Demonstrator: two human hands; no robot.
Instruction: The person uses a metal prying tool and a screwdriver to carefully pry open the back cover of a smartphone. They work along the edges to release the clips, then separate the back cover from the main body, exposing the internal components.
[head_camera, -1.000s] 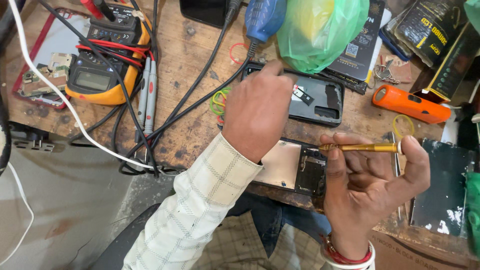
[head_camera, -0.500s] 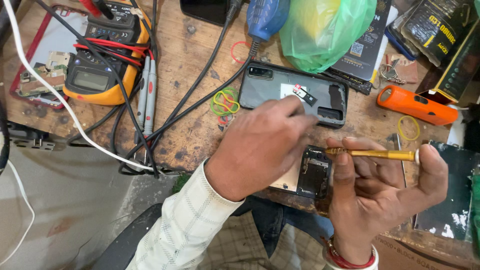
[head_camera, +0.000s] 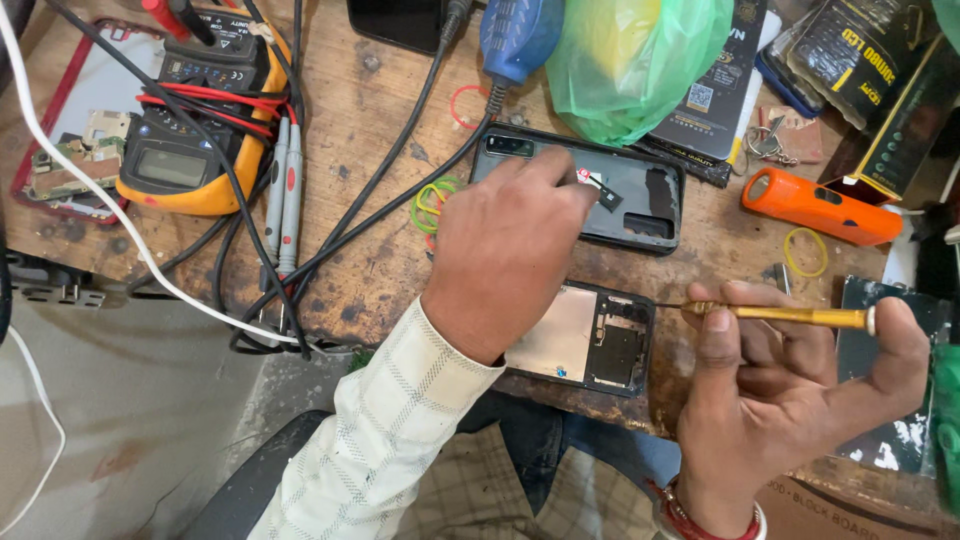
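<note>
Hands at work over an opened phone (head_camera: 590, 345).
Left hand (head_camera: 510, 250) pinches a small part above the back cover (head_camera: 640, 195); right hand (head_camera: 790, 400) grips a brass screwdriver (head_camera: 790, 314).

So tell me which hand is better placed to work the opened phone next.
The right hand, probably: it holds the brass screwdriver with its tip at the opened phone. The left hand is up at the back cover.

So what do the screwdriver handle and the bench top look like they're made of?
The screwdriver in the right hand looks like brass-coloured metal: a slim golden shaft with a sheen. The bench top looks like bare wood, brown, stained and scuffed, with no gloss.
</note>
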